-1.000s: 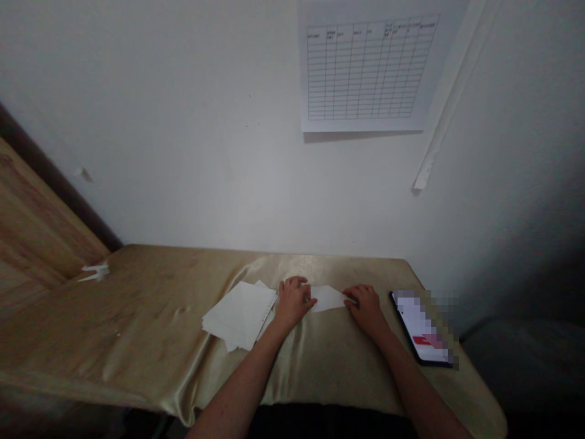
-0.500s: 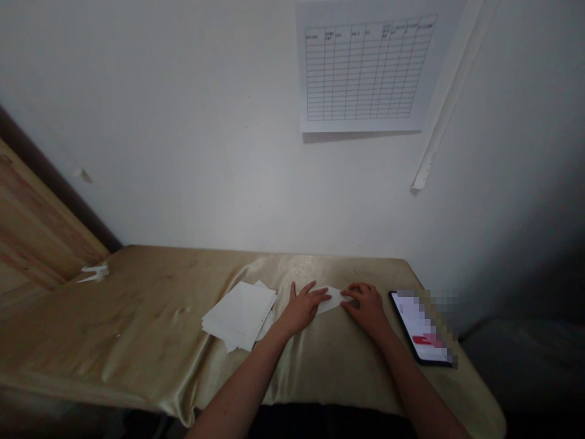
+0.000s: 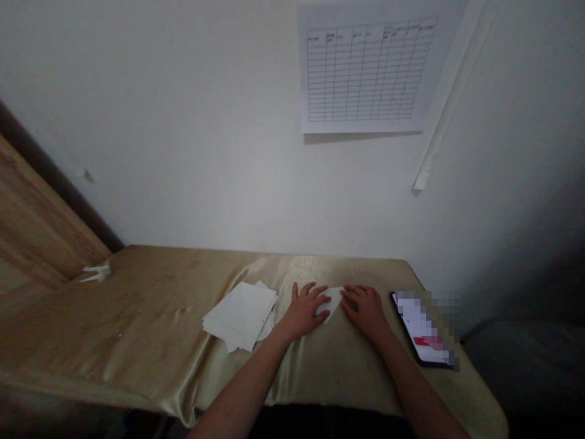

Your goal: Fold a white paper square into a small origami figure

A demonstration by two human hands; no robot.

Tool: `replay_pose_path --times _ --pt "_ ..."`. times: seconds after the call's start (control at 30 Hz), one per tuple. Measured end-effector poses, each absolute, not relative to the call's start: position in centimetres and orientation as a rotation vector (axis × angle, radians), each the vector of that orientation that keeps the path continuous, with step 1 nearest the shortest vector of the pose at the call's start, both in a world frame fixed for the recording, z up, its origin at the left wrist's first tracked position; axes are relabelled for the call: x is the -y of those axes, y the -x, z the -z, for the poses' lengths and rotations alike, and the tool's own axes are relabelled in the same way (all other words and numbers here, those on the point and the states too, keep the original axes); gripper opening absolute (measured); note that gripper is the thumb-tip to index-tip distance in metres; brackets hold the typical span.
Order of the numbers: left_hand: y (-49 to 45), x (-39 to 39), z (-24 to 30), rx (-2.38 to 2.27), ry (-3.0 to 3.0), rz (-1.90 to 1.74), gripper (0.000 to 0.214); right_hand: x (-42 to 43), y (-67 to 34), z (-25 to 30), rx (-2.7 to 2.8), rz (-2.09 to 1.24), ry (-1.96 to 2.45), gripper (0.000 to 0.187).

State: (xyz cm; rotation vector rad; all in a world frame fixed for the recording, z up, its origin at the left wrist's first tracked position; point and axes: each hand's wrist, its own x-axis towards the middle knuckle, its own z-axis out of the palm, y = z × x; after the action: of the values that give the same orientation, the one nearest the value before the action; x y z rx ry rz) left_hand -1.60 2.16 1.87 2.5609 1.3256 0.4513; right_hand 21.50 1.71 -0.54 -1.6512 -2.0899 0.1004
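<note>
A small piece of white paper (image 3: 332,302) lies on the cloth between my hands, roughly triangular in its visible part. My left hand (image 3: 302,310) rests with its fingers spread, the thumb and fingertips over the paper's left side. At the upper right corner, my right hand (image 3: 365,305) has its fingers bent and closed on the paper's edge. The fingertips partly cover the sheet, so its folds are hard to make out. Left of my left hand sits a loose stack of white paper (image 3: 240,314), with a perforated edge on one sheet.
A gold satin cloth (image 3: 150,323) covers the table. To the right lies a tablet (image 3: 423,341) with a lit, partly pixelated screen. White scraps (image 3: 97,273) lie at the far left. A printed table sheet (image 3: 365,73) hangs on the wall (image 3: 205,152) behind.
The paper between my hands has turned, and its right point now sits higher. My right fingers have drawn closer together along its edge. My left fingers have shifted slightly, with the thumb showing.
</note>
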Motion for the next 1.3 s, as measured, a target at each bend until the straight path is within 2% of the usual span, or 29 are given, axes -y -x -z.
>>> replay_pose_path --times 0.13,0.23,0.47,0.67,0.9,1.3 --pt "1.8 -2.5 -1.8 -1.326 -2.561 -0.452 0.042 -1.6 -21.5 0.7 2.128 -0.126 1.635 0.041" --pt "1.9 -2.7 -2.2 -1.373 -2.589 -0.5 0.035 -1.6 -21.5 0.7 2.148 -0.128 1.593 0.045" --pt "1.9 -2.5 -2.6 -1.528 -2.656 -0.552 0.024 -1.7 -21.6 0.7 2.133 -0.089 1.452 0.038" --pt "2.1 -2.8 -1.9 -1.508 -2.601 -0.53 0.028 -1.7 -21.7 0.7 2.117 -0.166 1.371 0.037" --pt "2.6 -3.0 -2.0 -1.603 -2.54 -0.5 0.029 -1.1 -21.5 -0.2 2.21 -0.311 1.322 0.051" --pt "2.9 -3.1 -1.9 -1.751 -2.431 -0.539 0.036 -1.1 -21.2 0.2 2.193 -0.251 1.355 0.029"
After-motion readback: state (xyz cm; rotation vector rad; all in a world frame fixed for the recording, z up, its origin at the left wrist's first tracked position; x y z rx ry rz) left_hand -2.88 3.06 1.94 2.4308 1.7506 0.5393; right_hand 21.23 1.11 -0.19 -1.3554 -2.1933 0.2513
